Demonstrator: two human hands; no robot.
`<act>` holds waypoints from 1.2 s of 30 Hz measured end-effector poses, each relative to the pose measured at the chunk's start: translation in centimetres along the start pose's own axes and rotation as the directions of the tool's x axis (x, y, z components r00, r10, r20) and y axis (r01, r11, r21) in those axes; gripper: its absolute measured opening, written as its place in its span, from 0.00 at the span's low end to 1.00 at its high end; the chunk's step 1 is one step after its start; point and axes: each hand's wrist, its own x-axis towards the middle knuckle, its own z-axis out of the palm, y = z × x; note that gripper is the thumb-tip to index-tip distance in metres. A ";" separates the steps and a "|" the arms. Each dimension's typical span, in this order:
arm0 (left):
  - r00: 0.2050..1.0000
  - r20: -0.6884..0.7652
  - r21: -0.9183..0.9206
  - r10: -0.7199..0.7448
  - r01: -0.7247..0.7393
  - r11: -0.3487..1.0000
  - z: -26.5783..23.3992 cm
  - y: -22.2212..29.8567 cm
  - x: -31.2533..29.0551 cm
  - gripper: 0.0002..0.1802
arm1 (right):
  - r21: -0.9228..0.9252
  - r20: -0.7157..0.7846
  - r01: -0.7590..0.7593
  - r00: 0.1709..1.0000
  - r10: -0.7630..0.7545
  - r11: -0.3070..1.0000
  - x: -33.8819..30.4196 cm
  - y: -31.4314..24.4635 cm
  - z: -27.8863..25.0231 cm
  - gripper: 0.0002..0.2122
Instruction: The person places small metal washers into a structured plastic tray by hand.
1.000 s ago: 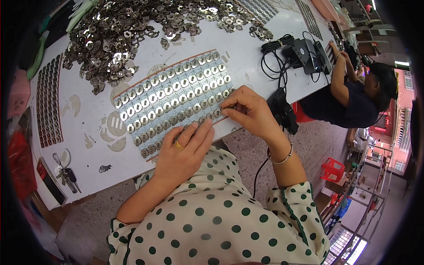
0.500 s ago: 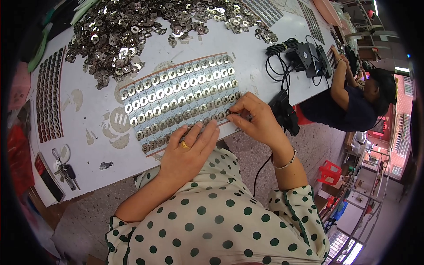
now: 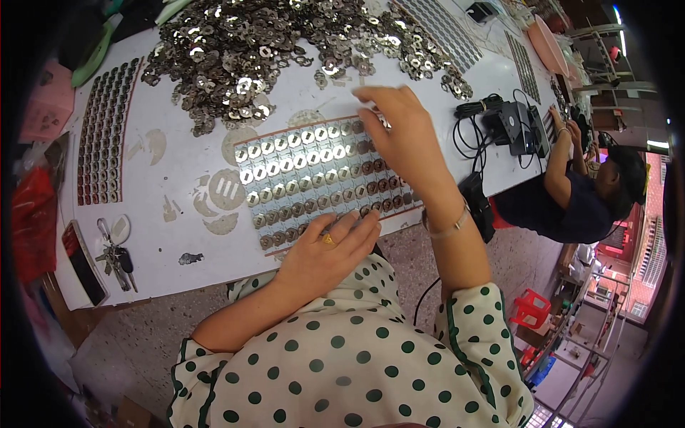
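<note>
A panel [image 3: 307,167] of pale sheet with reddish edges lies on the table, covered in rows of round metal pieces with square centres. On its near edge rests my left hand [image 3: 330,246], fingers laid out over the bottom row, a gold ring on one of them. My right hand [image 3: 403,135] is raised over the panel's far right corner. Its index finger reaches left toward the loose pieces, with the thumb apart below, and I see nothing between them; the fingertips are slightly blurred. A large heap of loose metal pieces [image 3: 235,60] spreads beyond the panel.
A second filled panel [image 3: 107,135] lies left, with keys [image 3: 116,257] and a phone [image 3: 82,264] near it. Black power adapters and cables [image 3: 510,125] sit on the right. More panels [image 3: 442,32] lie at the back. A co-worker [image 3: 578,185] sits at the right.
My right hand has let go of the panel's near right edge and swung up and away toward the heap. The left hand stays on the near edge. The whole view has shifted somewhat.
</note>
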 end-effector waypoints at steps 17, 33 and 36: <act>1.000 -0.016 -0.037 0.023 -0.024 0.999 -0.2 -0.3 0.0 0.23 | 0.792 0.225 -0.394 0.899 0.376 0.466 3.5 2.5 2.5 0.11; 0.802 0.053 -0.900 -0.595 0.296 0.319 -3.1 -3.5 4.1 0.17 | 0.827 0.378 -0.443 0.894 0.240 0.347 -5.2 -3.2 -3.8 0.21; 0.786 0.042 -0.903 -0.617 0.294 0.313 -3.1 -3.0 4.3 0.05 | 0.847 0.338 -0.414 0.903 0.264 0.333 -6.1 -3.5 -4.0 0.19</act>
